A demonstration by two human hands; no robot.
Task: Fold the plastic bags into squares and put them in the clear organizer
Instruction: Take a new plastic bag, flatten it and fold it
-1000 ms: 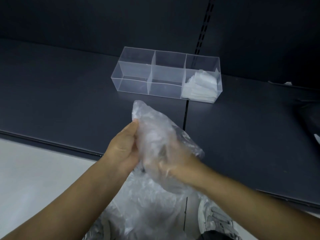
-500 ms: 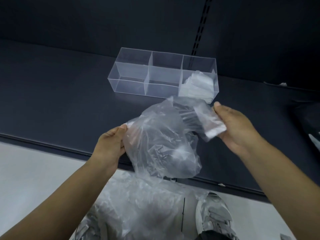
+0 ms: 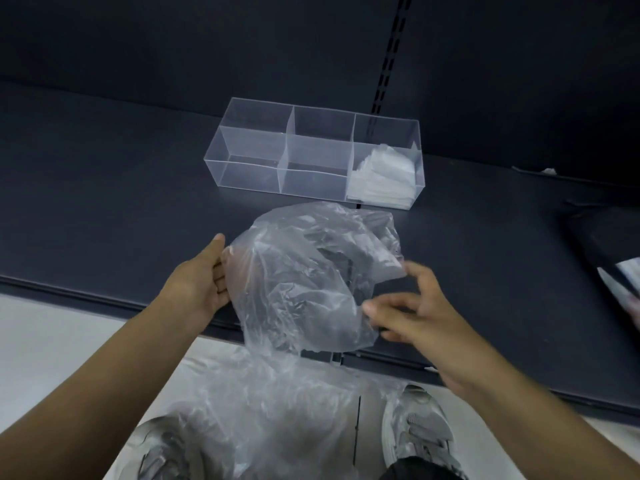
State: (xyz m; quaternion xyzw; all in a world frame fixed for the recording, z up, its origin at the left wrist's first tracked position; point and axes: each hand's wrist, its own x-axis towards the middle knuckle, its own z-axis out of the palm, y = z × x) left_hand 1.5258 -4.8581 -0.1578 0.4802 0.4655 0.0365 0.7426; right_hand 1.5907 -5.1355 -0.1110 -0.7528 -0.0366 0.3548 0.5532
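1. Nearest, a loose heap of bags (image 3: 263,420) lies on the floor over the person's shoes (image 3: 415,434). A shifted foot could drag or tear it.
2. The left hand (image 3: 197,282) grips the left edge of the plastic bag (image 3: 304,271), which hangs crumpled and ballooned above the front edge of the shelf (image 3: 104,202). Trapped air is likely to spoil a flat fold.
3. The right hand (image 3: 412,313) is at the bag's right side, fingers spread and blurred. Whether it has any hold cannot be told. If it has none, the slippery film may slide out of the single grip.
4. Farther back, the clear organizer (image 3: 311,157) stands on the shelf, with folded squares (image 3: 384,178) only in its right compartment. That stack sits slanted, so a bulky square pushed in may spring open or nudge the light box.
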